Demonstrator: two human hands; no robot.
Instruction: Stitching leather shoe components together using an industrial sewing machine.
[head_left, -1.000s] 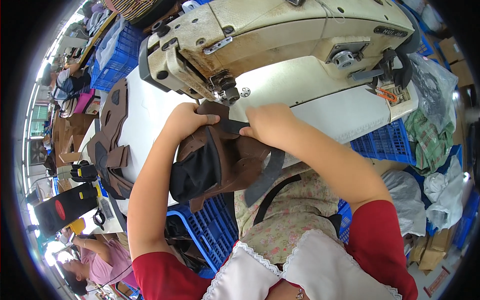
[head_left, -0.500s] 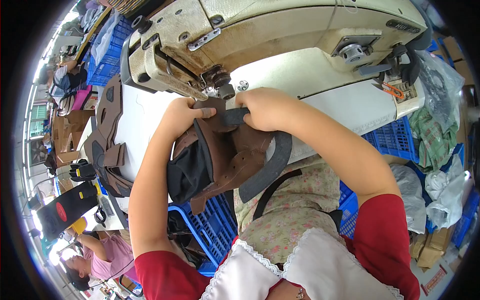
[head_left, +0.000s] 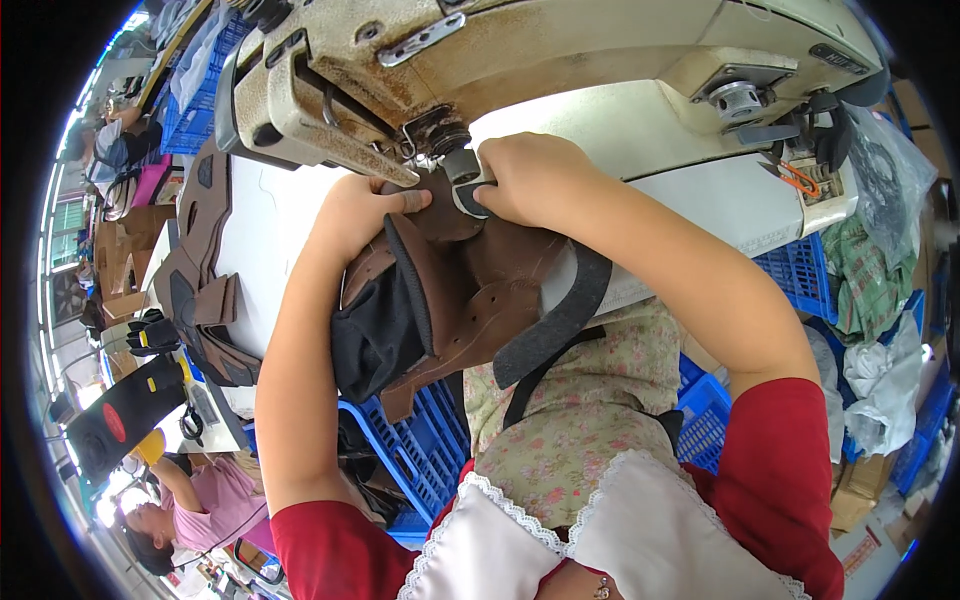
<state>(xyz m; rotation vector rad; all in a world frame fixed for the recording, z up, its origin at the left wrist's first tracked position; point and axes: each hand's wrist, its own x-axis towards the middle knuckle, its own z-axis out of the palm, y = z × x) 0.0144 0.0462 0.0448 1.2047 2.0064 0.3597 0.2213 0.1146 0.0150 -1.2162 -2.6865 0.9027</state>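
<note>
Brown piece (head_left: pixel 480 320): It is held at the near edge of the white table (head_left: pixel 270 230), its far end right by the small wheel (head_left: pixel 460 165) of the sewing machine (head_left: pixel 570 75). Black cloth (head_left: pixel 375 335) is bunched on its left.
Left hand (head_left: pixel 360 218): The brown edge is pinched in a narrow grip, thumb on top.
Right hand (head_left: pixel 535 180): A bit of dark strip (head_left: pixel 470 194) is pinched under the thumb; whether brown is gripped too cannot be told.
Good work at the wheel: The strip is best laid flat along the brown edge. Both should be guided gently, not yanked. Fingertips should be placed clear of the needle, which cannot be made out. The dark tail (head_left: pixel 568 318) should be left loose, so nothing is tugged.
Way it points: The far end is aimed at the machine, the near flap at the flowered apron (head_left: pixel 570 430).
Long axis: It is slanted from the wheel toward the apron, a bit left. The tail is curved on the right.
</note>
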